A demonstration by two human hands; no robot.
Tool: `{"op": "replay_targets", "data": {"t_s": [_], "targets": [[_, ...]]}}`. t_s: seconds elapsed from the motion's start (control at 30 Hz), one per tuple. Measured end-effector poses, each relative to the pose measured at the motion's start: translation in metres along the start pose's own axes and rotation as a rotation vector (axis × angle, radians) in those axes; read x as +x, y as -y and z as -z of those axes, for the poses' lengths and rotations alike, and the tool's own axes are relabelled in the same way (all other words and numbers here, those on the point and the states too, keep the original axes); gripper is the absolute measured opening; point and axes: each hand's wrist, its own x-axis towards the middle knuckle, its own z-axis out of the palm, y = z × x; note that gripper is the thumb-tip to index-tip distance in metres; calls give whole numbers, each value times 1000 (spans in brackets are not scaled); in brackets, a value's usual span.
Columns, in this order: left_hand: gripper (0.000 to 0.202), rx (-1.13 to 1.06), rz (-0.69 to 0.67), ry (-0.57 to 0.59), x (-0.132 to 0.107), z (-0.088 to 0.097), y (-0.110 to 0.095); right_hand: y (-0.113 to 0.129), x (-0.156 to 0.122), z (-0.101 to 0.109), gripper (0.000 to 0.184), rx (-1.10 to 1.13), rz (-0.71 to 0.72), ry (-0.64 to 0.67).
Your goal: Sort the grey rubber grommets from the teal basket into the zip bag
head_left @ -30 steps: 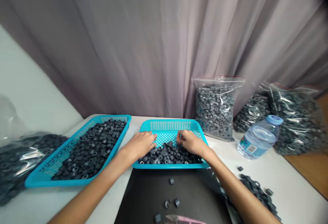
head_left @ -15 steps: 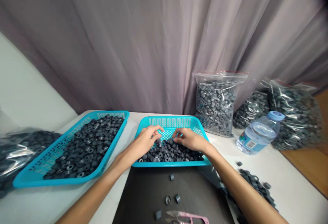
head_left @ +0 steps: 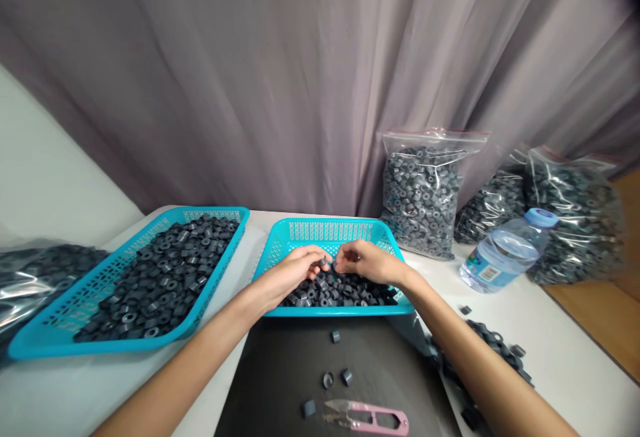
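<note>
Work seems unfinished: many dark-grey ring-shaped pieces [head_left: 345, 291] lie in the middle turquoise plastic basket [head_left: 340, 312]. The left hand [head_left: 295, 267] pinches one piece [head_left: 323, 261] above them; the right hand [head_left: 367, 262] bunches its fingers, hold unclear.

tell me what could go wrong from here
The pink thread snips lie on the black mat with bare blades, so a hand drawn back might get nicked. The right forearm is close to the loose pile of gray rings and could scatter it. The small piece at the left hand's fingertips might slip back into the basket.
</note>
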Motion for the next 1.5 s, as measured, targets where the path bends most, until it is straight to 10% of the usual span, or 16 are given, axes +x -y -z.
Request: {"op": "replay_targets", "data": {"t_s": [0.83, 1.2, 1.5], "targets": [[41, -428, 198, 180, -5, -9, -7, 40, -35, 53, 34, 46, 189, 31], [32, -647, 142, 150, -9, -20, -9, 69, -25, 1, 9, -214, 252, -158], [35, -698, 178, 115, -12, -25, -18, 68, -28, 11, 15, -138, 240, -148]]}}
